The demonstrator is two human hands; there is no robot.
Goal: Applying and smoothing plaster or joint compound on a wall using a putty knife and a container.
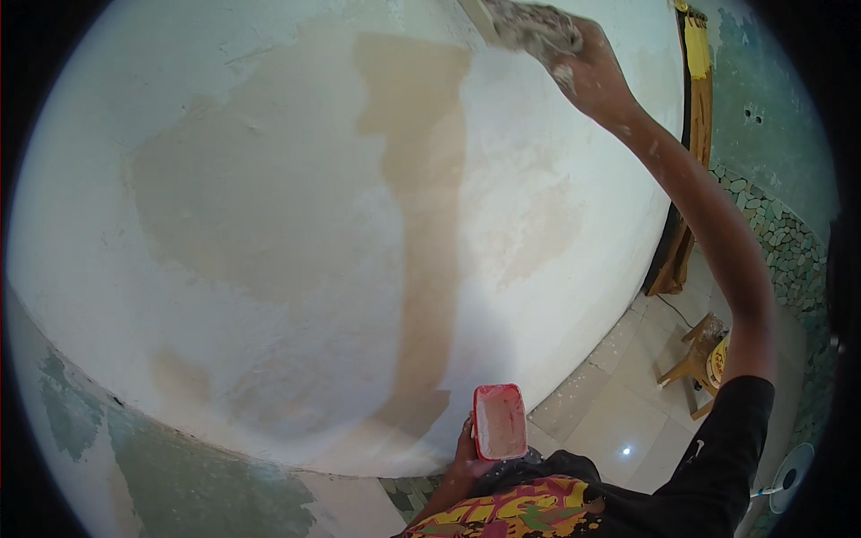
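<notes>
"Tan patches (430,179) are marking the white wall (332,359). What's the nearer hand doing?"

"My left hand (464,455) is gripping a red tub (500,423) by its side, in front of the wall's lower right edge. Pale paste is coating the tub's inside."

"And the other one?"

"My right hand (590,67) is gripping a paste-smeared flat tool (535,29) near the wall's upper edge. Whether the tool is touching the wall, I can't tell."

"Anything farther off?"

"Beyond the wall's right edge, a wooden stool (689,366) is standing on floor tiles (619,403). Farther up, a green wall (771,81) is showing."
</notes>
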